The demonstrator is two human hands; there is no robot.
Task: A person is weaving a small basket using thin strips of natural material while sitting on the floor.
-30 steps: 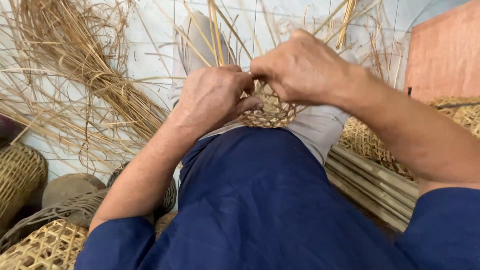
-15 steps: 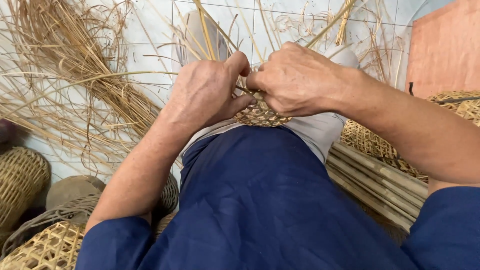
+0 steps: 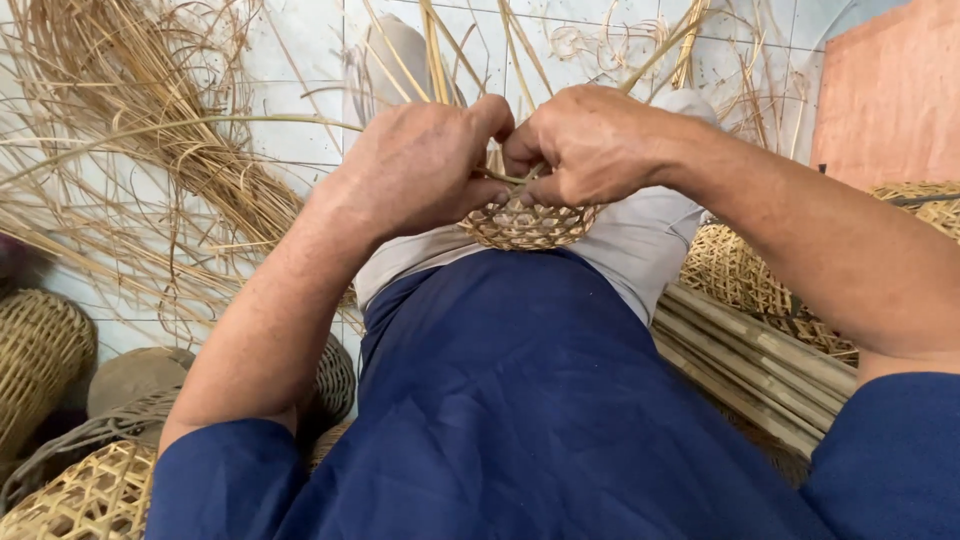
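A small round woven basket base (image 3: 522, 224) of pale bamboo strips rests on my lap, against grey trousers. Long loose strips (image 3: 437, 55) rise from it, fanning up and away. My left hand (image 3: 420, 165) curls over its left rim, fingers closed on the weave. My right hand (image 3: 590, 145) grips the top right rim, thumb and fingers pinching a thin strip between the two hands. Both hands hide the upper part of the basket.
A big loose heap of bamboo strips (image 3: 150, 130) lies on the white tiled floor at left. Finished woven baskets (image 3: 40, 350) sit at lower left, another (image 3: 740, 265) at right beside stacked bamboo slats (image 3: 750, 360). An orange board (image 3: 890, 90) stands at top right.
Both hands have shifted slightly up and closer together over the basket rim; my left fingers now meet my right hand on one strip.
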